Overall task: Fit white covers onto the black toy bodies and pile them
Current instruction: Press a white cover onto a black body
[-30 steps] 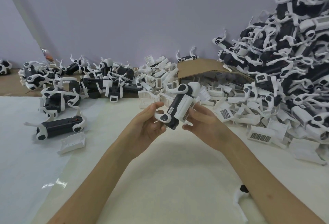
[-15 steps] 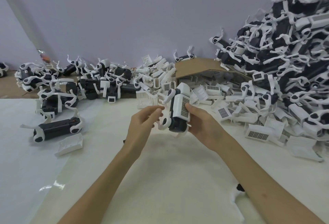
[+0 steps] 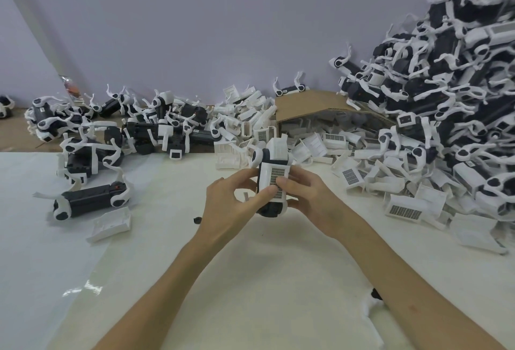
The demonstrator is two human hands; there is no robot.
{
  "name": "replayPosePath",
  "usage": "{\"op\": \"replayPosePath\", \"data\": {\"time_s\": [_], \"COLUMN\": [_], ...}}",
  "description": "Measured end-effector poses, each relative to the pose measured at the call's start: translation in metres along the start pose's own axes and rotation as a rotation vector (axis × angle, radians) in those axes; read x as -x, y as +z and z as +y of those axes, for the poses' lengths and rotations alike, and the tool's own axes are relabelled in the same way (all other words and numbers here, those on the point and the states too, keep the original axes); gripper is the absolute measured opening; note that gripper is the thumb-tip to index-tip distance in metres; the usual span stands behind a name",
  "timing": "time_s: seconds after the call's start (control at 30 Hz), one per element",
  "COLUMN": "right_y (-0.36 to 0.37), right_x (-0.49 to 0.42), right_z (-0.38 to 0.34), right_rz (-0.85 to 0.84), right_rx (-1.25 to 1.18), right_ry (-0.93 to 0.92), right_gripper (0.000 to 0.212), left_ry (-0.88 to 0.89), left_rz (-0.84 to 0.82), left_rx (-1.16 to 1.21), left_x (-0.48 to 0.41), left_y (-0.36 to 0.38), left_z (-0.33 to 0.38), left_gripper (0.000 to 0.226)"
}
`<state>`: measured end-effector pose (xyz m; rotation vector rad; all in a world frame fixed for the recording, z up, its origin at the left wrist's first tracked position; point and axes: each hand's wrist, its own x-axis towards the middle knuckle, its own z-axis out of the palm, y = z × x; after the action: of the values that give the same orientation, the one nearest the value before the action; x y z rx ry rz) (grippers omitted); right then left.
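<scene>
Dozens of black toy bodies (image 3: 117,129), white legs sticking out, lie tangled at the far left of the table (image 3: 278,280). Nearer on that side, one lone body (image 3: 89,200) lies along the table. Just beside its near edge rests a loose white cover (image 3: 110,223). A small black bit (image 3: 197,220) sits on the table between that cover and the left hand (image 3: 228,207).

In the middle, just above the table, both hands grasp the held toy (image 3: 269,209). It stands roughly upright with its grilled cover (image 3: 274,175) facing the camera. The left hand grips the left side, its thumb pressed on the lower part of the grille and the other fingers curled behind. The right hand (image 3: 309,199) wraps the right side, its thumb lying across the grille close to the left thumb. Whether the cover is fully seated on the body cannot be told.

Behind the hands a heap of spare covers (image 3: 331,143) spreads from under a cardboard flap (image 3: 320,104) toward the near right, many showing dark grilles. At the far right the pile of finished toys (image 3: 451,85) climbs against the lilac wall (image 3: 139,29) and runs past the top edge. A small black-and-white scrap (image 3: 373,296) lies on the table beside the right forearm (image 3: 418,308).
</scene>
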<state>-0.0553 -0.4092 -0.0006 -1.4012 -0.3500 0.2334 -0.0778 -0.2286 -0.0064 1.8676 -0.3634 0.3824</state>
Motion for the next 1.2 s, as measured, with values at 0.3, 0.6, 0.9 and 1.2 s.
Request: {"op": "replayPosePath", "data": {"time_s": [0.3, 0.6, 0.9, 1.2], "right_y": [0.0003, 0.0014, 0.0021, 0.0026], "right_x": [0.0008, -0.0003, 0.0001, -0.0013], "right_z": [-0.0005, 0.0011, 0.0006, 0.0030], "right_rz": [0.012, 0.037, 0.096, 0.173], "right_rx": [0.026, 0.057, 0.101, 0.196], "right_ry": [-0.014, -0.033, -0.045, -0.065], "right_gripper": [0.048, 0.049, 0.047, 0.036], "left_ry": [-0.001, 0.010, 0.026, 0.038], "left_rz": [-0.080, -0.080, -0.084, -0.112], "left_rx": [0.062, 0.034, -0.013, -0.033], "left_x": [0.0012, 0.0008, 0.0008, 0.0020], "left_y": [0.0018, 0.0024, 0.0021, 0.0005], "left_z": [-0.0025, -0.0058, -0.0063, -0.0049], "left_gripper": [0.026, 0.030, 0.032, 0.037]}}
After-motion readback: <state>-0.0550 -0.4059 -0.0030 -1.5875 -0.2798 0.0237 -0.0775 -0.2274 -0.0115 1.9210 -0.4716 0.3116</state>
